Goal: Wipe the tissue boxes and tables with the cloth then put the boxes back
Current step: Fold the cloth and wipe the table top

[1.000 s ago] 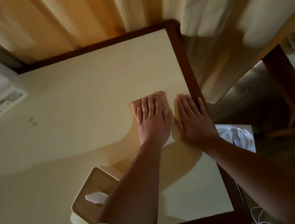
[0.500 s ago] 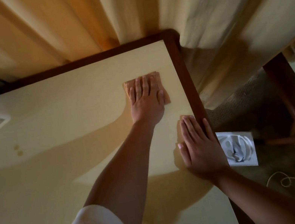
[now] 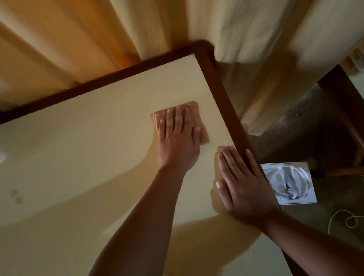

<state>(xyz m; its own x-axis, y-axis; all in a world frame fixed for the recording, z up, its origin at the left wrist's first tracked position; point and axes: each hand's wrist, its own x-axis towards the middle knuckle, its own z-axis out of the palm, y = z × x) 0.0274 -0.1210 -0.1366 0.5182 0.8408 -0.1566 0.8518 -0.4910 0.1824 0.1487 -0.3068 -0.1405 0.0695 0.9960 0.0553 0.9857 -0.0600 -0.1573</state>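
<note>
Cloth point(image 3: 196, 114) flat on the surface point(image 3: 82, 155), just inside its dark rim point(image 3: 220, 97) | head view: left hand point(image 3: 177, 138) spread flat, pressing it; right hand point(image 3: 240, 183) flat against rim, bracing | I'd press evenly, overlapping strokes along rim.

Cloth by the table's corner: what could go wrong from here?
1. The left hand presses the cloth flat close to the dark rim of the table; a longer stroke could push it over the edge.
2. Two small spots sit far to the left of the cloth, so they might get missed.
3. The right hand leans flat across the rim and could slip off.
</note>
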